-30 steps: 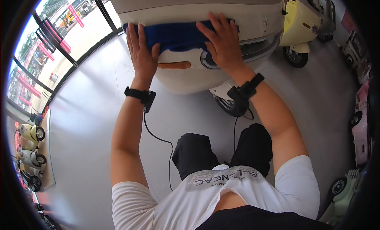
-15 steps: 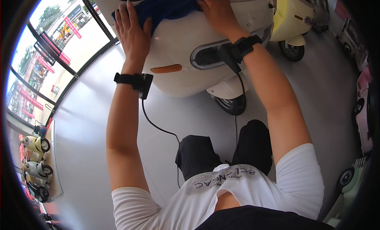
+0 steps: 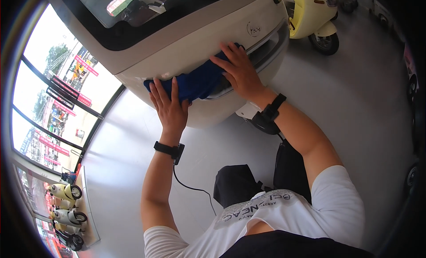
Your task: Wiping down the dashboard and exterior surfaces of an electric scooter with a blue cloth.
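Note:
A dark blue cloth (image 3: 195,82) lies stretched across the cream body panel of a small vehicle (image 3: 204,47). On the cloth's left end rests my left hand (image 3: 170,110), its fingers extended and spread. My right hand (image 3: 242,76) lies over the right end, fingers apart, with a bit of cloth showing past the fingertips. Both palms are turned to the panel, and neither hand wraps around the cloth. Part of a dark, silver-edged recess (image 3: 264,49) shows to the right; the cloth and my right hand cover the rest.
Above the panel is the vehicle's dark-framed window (image 3: 120,36). A yellow scooter (image 3: 313,16) stands at the far right. Glass doors (image 3: 57,94) line the left side, with several scooters (image 3: 69,216) parked below them. A black cable (image 3: 193,187) hangs from my left wrist strap.
The cloth and both hands are now lower on the panel, over the recess. My view has shifted, showing more of the window. Both hands stay spread on the cloth.

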Demonstrator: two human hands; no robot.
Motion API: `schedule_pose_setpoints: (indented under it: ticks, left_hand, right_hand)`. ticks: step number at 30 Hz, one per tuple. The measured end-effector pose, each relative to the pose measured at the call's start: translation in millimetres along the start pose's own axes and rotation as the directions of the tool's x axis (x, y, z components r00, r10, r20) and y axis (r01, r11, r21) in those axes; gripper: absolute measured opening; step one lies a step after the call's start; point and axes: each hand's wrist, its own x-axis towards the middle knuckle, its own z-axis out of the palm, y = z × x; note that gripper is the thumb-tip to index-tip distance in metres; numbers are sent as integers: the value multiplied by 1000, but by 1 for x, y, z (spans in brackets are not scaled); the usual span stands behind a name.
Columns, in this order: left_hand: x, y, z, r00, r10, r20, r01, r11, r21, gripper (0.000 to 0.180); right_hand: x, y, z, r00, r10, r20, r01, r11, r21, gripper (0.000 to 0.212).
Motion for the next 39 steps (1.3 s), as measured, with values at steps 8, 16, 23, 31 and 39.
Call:
schedule_pose_setpoints:
  ticks: [8, 16, 23, 31, 39]
  left_hand:
    - [146, 11, -17, 987, 65, -148, -49, 993, 111, 70]
    - [113, 66, -1, 995, 99, -31, -94, 985, 145, 69]
    - [93, 83, -4, 973, 138, 185, -179, 957, 228, 68]
    - [208, 106, 27, 989, 139, -58, -121, 961, 249, 66]
    - [201, 168, 50, 948, 317, 17, -317, 943, 99, 64]
  right_hand:
    - [98, 93, -17, 990, 54, -134, -64, 995, -70, 51]
    - [29, 104, -21, 963, 132, -235, -123, 991, 53, 59]
    - [4, 109, -29, 976, 118, -181, -79, 974, 210, 56]
    - [94, 201, -27, 884, 89, -459, -117, 992, -34, 45]
    - [21, 232, -40, 891, 292, -347, -231, 951, 207, 46]
